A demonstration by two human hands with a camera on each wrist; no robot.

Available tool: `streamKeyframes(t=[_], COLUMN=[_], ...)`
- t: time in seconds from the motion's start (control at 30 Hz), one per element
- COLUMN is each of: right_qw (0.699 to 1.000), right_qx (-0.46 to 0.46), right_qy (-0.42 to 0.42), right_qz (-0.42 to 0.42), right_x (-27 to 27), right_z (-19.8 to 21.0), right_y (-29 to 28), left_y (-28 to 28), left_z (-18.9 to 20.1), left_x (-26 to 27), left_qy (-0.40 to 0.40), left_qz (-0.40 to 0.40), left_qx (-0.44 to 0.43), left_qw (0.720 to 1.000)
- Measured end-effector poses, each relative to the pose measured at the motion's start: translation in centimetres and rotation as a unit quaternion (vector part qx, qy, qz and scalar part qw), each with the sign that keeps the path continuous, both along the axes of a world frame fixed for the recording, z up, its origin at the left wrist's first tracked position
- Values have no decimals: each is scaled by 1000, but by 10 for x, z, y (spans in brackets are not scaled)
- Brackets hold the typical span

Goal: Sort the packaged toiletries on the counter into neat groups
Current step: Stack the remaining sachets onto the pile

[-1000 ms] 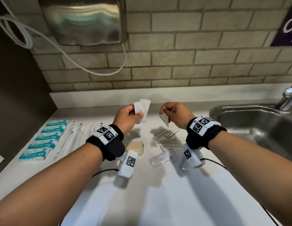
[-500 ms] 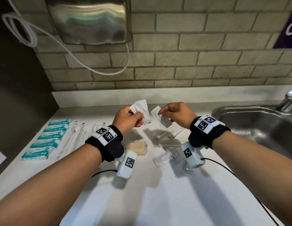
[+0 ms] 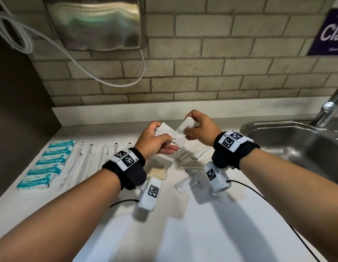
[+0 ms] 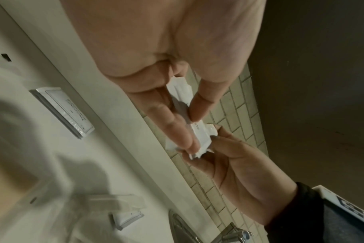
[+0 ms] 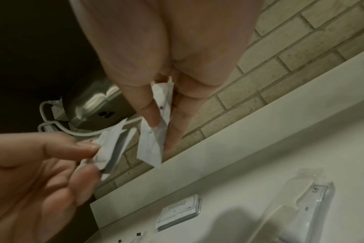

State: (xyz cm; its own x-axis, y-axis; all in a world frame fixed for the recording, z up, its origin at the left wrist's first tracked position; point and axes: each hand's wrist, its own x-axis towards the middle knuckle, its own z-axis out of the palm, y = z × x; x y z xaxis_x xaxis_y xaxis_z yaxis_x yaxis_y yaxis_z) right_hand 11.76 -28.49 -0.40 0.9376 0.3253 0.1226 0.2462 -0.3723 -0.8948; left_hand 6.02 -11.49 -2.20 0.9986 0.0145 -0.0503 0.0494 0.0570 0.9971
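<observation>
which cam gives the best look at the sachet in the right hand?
Right wrist: the white sachet fills mid-frame, pinched by the right hand. Head view shows it small and partly hidden by fingers. Left wrist shows only a sliver behind the left hand's sachets.

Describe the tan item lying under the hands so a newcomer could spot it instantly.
Start at the steel sink and move left across the white counter to the loose pile in the middle. The tan rectangular packet lies at its left edge, beside the left wrist strap; it alone is tan among clear and white wrappers.
</observation>
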Motion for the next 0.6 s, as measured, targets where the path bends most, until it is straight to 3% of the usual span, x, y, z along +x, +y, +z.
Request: streamKeyframes(t=[0.2, 0.4, 0.5, 0.6], right_qw=[991, 990, 991, 996], right_qx=[87, 76, 53, -26], right_qy=[97, 120, 122, 77], right_qz=[1, 13, 17, 34], right_x=[-5, -14, -18, -19], right_z=[7, 10, 5, 0], right_y=[4, 5, 1, -4], left_y=[-8, -11, -14, -19], left_z=[-6, -14, -16, -16], left_x=[11, 16, 11, 6], left_qy=[-1, -19, 0, -3], left_qz=[25, 61, 40, 38], left_qx=[2, 137, 78, 46], left_qw=[1000, 988, 996, 998])
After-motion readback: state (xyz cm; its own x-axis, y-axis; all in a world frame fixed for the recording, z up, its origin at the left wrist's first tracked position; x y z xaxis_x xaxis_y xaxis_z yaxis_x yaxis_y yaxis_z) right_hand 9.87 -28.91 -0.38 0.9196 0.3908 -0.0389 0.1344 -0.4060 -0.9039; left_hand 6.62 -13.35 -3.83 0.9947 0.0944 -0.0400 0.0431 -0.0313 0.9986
